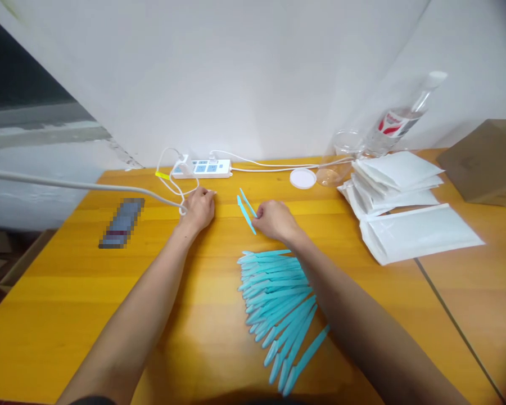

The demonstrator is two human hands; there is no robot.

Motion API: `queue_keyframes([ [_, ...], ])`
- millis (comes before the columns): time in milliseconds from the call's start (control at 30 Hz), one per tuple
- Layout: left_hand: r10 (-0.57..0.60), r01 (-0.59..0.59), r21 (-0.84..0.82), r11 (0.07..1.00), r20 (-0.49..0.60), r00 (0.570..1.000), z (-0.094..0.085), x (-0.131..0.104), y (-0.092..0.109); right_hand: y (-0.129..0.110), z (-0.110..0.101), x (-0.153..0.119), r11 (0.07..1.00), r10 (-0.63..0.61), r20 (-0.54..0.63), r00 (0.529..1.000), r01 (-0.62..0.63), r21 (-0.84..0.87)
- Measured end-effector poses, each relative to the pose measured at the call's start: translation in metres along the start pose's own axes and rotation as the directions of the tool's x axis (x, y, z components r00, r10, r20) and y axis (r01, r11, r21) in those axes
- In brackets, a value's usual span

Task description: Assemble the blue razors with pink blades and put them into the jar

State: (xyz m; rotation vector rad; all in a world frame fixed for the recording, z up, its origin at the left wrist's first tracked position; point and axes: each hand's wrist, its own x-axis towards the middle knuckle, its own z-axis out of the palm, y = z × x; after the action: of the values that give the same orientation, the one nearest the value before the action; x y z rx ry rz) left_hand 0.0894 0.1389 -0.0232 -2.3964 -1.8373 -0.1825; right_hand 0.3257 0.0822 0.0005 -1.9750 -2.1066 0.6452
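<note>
My right hand (276,220) is closed in a pinch at the lower end of a slim light-blue eyebrow razor (247,201). A second eyebrow razor (246,215) lies on the table just left of those fingertips. Below my right hand, a fanned pile of light-blue eyebrow razors (274,292) with pale covered tips is partly hidden by my forearm. My left hand (200,209) rests on the table with its fingers curled together, beside a white cable (168,198). Something small and pale shows at its fingertips, too small to name.
A white power strip (206,169) with plugs lies along the wall. A blurred phone (122,223) is at left. To the right are a round white lid (302,178), a clear plastic jar (341,157), a bottle (394,129), white padded envelopes (421,233) and a cardboard box (484,163).
</note>
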Motion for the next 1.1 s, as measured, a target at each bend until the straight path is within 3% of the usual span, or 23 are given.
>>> queue_keyframes([
  [133, 0.027, -0.027, 0.033, 0.999, 0.022, 0.999, 0.000, 0.009, -0.003, 0.024, -0.007, -0.014, 0.996, 0.065, -0.091, 0.994, -0.070, -0.057],
  [233, -0.009, 0.002, 0.059, 0.998, 0.117, 0.993, -0.007, 0.014, 0.001, 0.039, -0.009, -0.022, 0.995, 0.072, -0.100, 0.992, -0.078, -0.056],
  [367, -0.052, 0.032, 0.085, 0.996, 0.257, 0.965, -0.025, 0.018, 0.011, 0.050, -0.008, -0.028, 0.999, 0.050, -0.118, 0.992, -0.050, 0.000],
  [500, -0.012, 0.002, 0.037, 0.999, 0.293, 0.956, -0.034, 0.007, 0.018, 0.062, -0.002, -0.034, 0.994, -0.061, -0.194, 0.979, 0.077, 0.072],
  [667, -0.054, 0.135, -0.362, 0.922, 0.225, 0.973, -0.029, -0.034, 0.018, 0.077, 0.008, -0.046, 0.942, -0.242, -0.373, 0.895, 0.309, 0.129],
  [800, -0.153, 0.189, -0.455, 0.870, 0.115, 0.981, -0.030, -0.059, 0.012, 0.083, 0.015, -0.053, 0.917, -0.234, -0.453, 0.860, 0.350, 0.191],
  [967, 0.066, 0.037, -0.450, 0.892, 0.211, 0.975, -0.032, -0.071, 0.020, 0.089, 0.021, -0.055, 0.903, -0.182, -0.475, 0.861, 0.338, 0.267],
  [1100, 0.114, -0.045, -0.360, 0.932, 0.174, 0.978, -0.028, -0.074, 0.037, 0.089, 0.019, -0.057, 0.900, -0.185, -0.483, 0.856, 0.345, 0.267],
])
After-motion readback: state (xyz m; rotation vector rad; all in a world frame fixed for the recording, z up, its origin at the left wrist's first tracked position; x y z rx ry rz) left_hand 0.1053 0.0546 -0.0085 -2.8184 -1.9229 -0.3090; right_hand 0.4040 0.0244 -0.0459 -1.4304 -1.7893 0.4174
